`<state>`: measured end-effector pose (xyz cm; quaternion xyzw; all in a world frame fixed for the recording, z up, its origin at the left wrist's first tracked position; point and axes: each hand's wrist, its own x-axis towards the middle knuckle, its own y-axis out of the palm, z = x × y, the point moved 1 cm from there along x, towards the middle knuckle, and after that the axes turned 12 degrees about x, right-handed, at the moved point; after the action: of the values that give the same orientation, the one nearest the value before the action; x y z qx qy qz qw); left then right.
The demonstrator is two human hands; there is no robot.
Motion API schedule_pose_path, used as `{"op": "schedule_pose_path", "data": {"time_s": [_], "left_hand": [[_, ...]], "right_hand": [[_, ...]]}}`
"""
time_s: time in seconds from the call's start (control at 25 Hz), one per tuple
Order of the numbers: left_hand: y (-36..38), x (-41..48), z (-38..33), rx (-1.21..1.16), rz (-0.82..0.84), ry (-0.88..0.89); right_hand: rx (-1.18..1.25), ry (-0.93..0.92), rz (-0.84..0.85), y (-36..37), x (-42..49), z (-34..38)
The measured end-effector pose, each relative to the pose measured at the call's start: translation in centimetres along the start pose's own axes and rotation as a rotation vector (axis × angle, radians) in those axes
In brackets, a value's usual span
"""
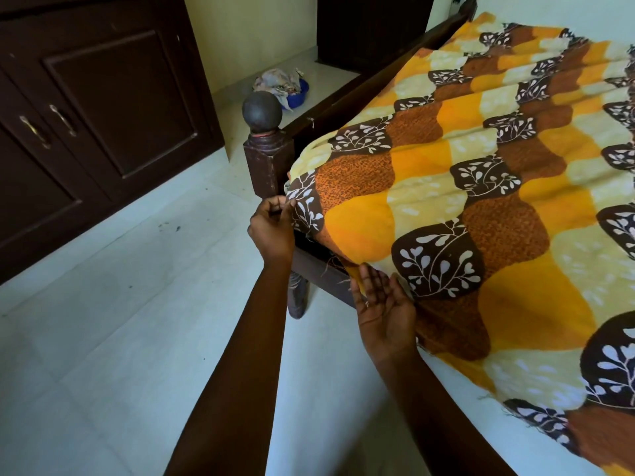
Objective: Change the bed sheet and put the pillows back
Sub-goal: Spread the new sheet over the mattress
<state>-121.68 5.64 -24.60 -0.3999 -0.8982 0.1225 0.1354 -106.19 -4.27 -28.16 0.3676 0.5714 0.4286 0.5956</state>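
Head view, 1 frame.

Item 1: bed sheet (481, 201), patterned in orange, yellow, rust and brown leaf panels. It lies spread over the bed on the right and drapes over the near-left corner, with some folds running far-right. Its frayed lower edge hangs along the pale mattress side (464, 400).

Item 2: left hand (273, 231), fingers curled, pinching the sheet's corner edge just beside the bed post (264, 159).

Item 3: right hand (385, 310), palm up, fingers straight and held together. The fingertips touch the sheet's hanging edge at the near side of the bed; it grips nothing.

Item 4: dark wooden bed frame (360, 87). The corner post is topped by a round ball (262, 113).

Item 5: dark wooden cupboard (103, 115) at left, with 2 metal handles (63, 120) side by side.

Item 6: blue basin (297, 96) on the far floor, holding crumpled cloth.

Item 7: pale tiled floor (120, 338) under both forearms.
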Motion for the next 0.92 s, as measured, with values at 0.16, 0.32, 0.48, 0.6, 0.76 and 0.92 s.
{"op": "schedule_pose_path", "data": {"time_s": [0.16,0.32,0.48,0.6,0.76,0.92], "left_hand": [[-0.7,-1.3,1.5,-0.063,0.097,-0.137],[-2.0,-7.3,2.5,-0.236,0.286,-0.427],[-1.8,-13.1,0.8,-0.251,0.611,-0.441],[-1.2,-16.2,1.8,-0.25,0.768,-0.504],[0.2,-20.9,4.1,-0.314,1.036,-0.778],[3.1,-24.1,3.9,-0.35,1.196,-0.907]], "right_hand": [[-0.044,-0.001,-0.042,-0.1,-0.1,0.0],[-0.237,-0.042,-0.092,-0.1,-0.8,-0.5],[-0.494,-0.124,-0.18,-2.1,-3.5,0.5],[-0.511,-0.226,-0.321,-4.9,-6.5,3.2],[-0.378,-0.36,-0.488,-8.7,-9.8,7.2],[-0.216,-0.501,-0.478,-10.9,-10.9,11.8]]}}
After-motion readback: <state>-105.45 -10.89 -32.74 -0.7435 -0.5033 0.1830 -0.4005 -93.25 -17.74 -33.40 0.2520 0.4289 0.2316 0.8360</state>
